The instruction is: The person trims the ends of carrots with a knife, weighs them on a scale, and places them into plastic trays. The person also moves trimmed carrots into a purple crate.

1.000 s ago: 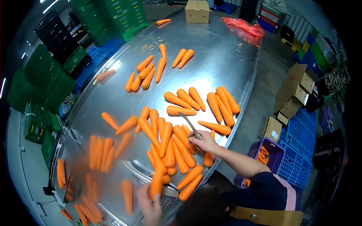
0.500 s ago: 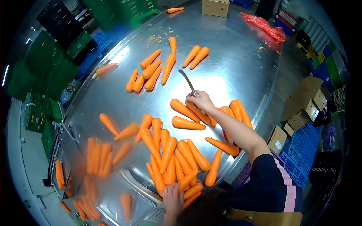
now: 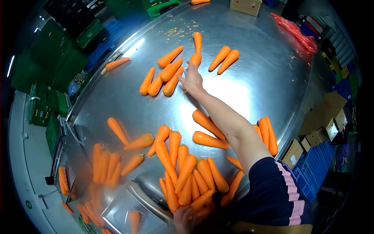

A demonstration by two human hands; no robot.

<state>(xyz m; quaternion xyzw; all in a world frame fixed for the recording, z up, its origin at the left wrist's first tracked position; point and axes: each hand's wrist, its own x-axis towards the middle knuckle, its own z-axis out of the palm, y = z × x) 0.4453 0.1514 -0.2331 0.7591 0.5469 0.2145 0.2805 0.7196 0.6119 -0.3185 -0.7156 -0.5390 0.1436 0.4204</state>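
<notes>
My right hand [image 3: 191, 79] reaches over the steel table, its fingers closed around a large orange carrot [image 3: 196, 59]. The palm hides most of that carrot's lower part. A loose group of carrots [image 3: 166, 74] lies just left of this hand, and two more [image 3: 223, 59] lie side by side to its right. At the bottom, my left hand [image 3: 184, 217] is dim and partly cut off. Its fingers curl at the lower end of a slanted carrot [image 3: 202, 199] on the big carrot pile [image 3: 186, 175]. No knife shows now.
A weighing scale [image 3: 134, 202] with a clear tray stands at the lower left, a carrot on it. Plastic film blurs more carrots [image 3: 104, 165] there. A cardboard box [image 3: 246, 6] and red plastic bag [image 3: 293, 31] are at the far side. Peel scraps [image 3: 177, 30] dot the steel table [image 3: 249, 50].
My right hand has moved away and left, from the near carrots to the far group, and closed on a carrot. The knife it held has gone from sight. My left hand stays by the pile.
</notes>
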